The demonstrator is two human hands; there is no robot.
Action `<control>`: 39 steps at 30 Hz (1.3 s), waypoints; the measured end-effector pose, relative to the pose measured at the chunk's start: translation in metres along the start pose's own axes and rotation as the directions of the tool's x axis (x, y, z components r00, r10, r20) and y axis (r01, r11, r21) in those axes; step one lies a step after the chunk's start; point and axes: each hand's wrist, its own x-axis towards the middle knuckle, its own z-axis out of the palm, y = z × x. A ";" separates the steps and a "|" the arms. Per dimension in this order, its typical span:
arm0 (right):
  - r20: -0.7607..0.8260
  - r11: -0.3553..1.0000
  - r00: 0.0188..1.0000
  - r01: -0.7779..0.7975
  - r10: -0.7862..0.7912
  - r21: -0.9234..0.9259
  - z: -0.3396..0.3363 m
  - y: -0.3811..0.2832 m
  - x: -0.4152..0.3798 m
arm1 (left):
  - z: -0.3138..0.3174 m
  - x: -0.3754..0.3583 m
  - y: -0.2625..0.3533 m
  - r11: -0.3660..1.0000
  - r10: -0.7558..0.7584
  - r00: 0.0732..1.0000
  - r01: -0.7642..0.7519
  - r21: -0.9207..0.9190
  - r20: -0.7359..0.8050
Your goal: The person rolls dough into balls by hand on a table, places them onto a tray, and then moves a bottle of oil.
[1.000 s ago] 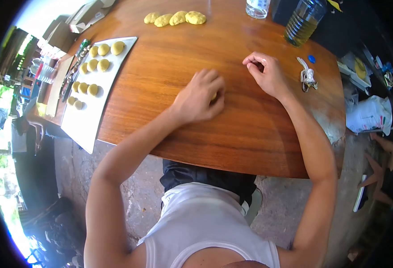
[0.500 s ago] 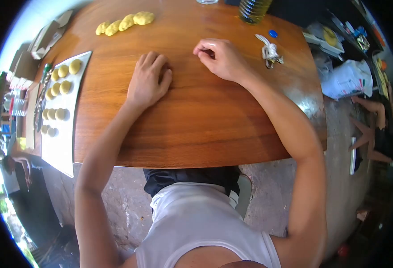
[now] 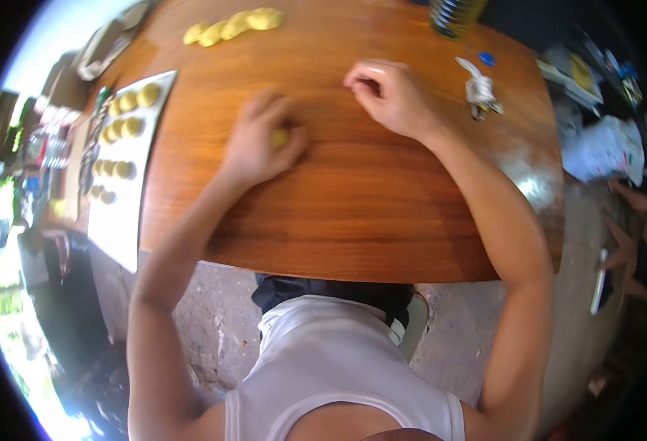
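My left hand (image 3: 261, 140) is curled around a small yellow dough ball (image 3: 279, 137) on the wooden table, smeared by motion. The ball shows between thumb and fingers. Further right, my right hand (image 3: 393, 99) rests with its fingers curled in, and whatever may be under them is hidden. Beyond my hands lies a twisted strip of yellow dough (image 3: 235, 26). On the left, a white tray (image 3: 129, 213) carries several rows of round dough balls (image 3: 131, 127), smaller toward its near end.
A bottle of yellowish liquid (image 3: 454, 16) stands at the back right. Nearer are a blue cap (image 3: 487, 59) and a bundled white cord (image 3: 479, 90). A white plastic bag (image 3: 604, 151) sits beyond the table's right edge. Another person's limbs (image 3: 621, 242) show at the far right.
The camera view has swung, moving the scene rightward in the picture. My left hand has shifted and opened slightly, so the dough ball now shows. My right hand keeps its curled pose.
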 end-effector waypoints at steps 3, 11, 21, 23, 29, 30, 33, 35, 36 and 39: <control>0.011 1.000 1.000 0.014 -0.014 -0.013 -0.007 -0.005 -0.002 | 0.018 0.011 0.028 0.993 0.111 0.988 -0.105 -0.053 0.110; 0.033 0.998 0.999 -0.045 0.043 0.047 -0.008 -0.007 -0.003 | -0.037 -0.105 0.042 1.000 -0.008 0.992 0.011 -0.021 0.125; 0.063 0.994 0.993 -0.106 0.105 0.028 -0.010 -0.012 -0.003 | 0.002 0.001 0.017 0.966 -0.037 0.997 0.019 0.260 0.065; 0.049 0.996 0.995 -0.087 0.085 0.025 -0.008 -0.010 -0.006 | 0.009 0.000 0.020 0.992 0.033 0.978 -0.006 -0.128 0.204; 0.038 1.000 0.999 -0.016 0.016 -0.005 -0.011 -0.011 -0.007 | -0.033 -0.100 0.063 0.997 0.045 0.954 -0.025 -0.069 0.298; 0.036 1.000 0.999 -0.017 0.017 0.014 -0.010 -0.011 -0.006 | -0.032 -0.126 0.049 1.000 0.004 0.970 -0.002 -0.008 0.243; 0.086 0.998 0.995 -0.061 0.059 0.014 -0.010 -0.012 -0.003 | -0.044 -0.124 0.028 0.983 -0.157 0.975 0.138 0.125 0.155; 0.090 0.999 0.995 -0.046 0.047 -0.013 -0.010 -0.013 -0.002 | -0.043 -0.084 0.020 0.948 -0.241 0.969 0.223 0.229 0.054; 0.081 0.999 0.996 -0.041 0.044 -0.034 -0.010 -0.014 -0.003 | -0.032 -0.056 0.018 0.942 -0.210 0.978 0.202 0.268 0.003; 0.038 0.999 0.999 0.006 -0.004 -0.049 -0.009 -0.013 -0.004 | 0.011 -0.001 0.013 0.993 -0.098 0.994 0.101 0.064 -0.045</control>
